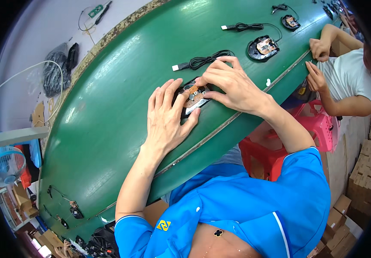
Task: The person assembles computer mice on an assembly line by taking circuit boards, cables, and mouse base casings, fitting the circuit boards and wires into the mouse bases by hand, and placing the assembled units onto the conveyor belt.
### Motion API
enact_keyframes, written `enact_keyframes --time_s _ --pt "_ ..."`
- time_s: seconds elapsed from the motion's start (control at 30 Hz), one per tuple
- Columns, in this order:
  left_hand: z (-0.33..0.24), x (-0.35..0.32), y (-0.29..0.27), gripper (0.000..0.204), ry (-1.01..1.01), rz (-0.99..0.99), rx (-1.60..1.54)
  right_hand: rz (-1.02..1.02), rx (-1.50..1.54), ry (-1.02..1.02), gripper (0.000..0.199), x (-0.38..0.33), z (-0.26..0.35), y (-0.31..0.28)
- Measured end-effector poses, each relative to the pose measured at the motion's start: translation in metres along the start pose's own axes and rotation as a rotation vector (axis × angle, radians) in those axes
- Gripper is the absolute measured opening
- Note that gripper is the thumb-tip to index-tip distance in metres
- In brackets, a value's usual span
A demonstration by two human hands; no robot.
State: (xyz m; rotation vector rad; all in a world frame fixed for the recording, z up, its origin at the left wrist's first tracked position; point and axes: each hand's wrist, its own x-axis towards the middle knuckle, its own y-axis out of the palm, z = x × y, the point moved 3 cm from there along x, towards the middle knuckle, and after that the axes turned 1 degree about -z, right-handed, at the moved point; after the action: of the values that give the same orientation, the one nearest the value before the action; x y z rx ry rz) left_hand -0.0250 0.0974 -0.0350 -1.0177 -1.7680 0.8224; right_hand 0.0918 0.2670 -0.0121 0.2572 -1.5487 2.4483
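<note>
One green table [103, 133] spans my view; on it, left hand [166, 117] and right hand [237, 88] flank an open black mouse base [199, 104], left clamped on it, right fingertips at its coppery board [192, 100]; whether pinching, I cannot tell.

Mouse base [188, 114] blk, PCB [190, 103] coppery; tabletop [125, 99] grn; shirt [241, 202] blue.

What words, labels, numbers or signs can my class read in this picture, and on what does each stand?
No word or number can be read.
Blue shirt: a yellow geometric badge, with no readable letters.
Opened mouse being handled: any print is too small to read.
Brown boxes at the right: any print is too small to read.
</note>
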Motion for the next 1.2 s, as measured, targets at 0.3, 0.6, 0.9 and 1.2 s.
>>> enact_keyframes --time_s 0.3,0.6,0.9,1.2 --pt "0.013 0.005 0.002 0.046 0.054 -0.001 0.039 -0.009 -0.129 -0.105 0.027 0.007 0.0 -0.002" --pt "0.015 0.006 0.005 0.039 0.11 0.016 0.052 0.048 -0.216 -0.165 0.023 0.012 -0.002 -0.005" --pt "0.029 -0.016 -0.028 0.034 -0.019 -0.037 -0.181 0.059 -0.198 -0.184 0.026 0.012 -0.005 -0.007" --pt "0.067 -0.085 -0.104 0.033 -0.342 -0.129 -0.106 0.081 -0.169 -0.16 0.028 0.009 -0.005 -0.014"
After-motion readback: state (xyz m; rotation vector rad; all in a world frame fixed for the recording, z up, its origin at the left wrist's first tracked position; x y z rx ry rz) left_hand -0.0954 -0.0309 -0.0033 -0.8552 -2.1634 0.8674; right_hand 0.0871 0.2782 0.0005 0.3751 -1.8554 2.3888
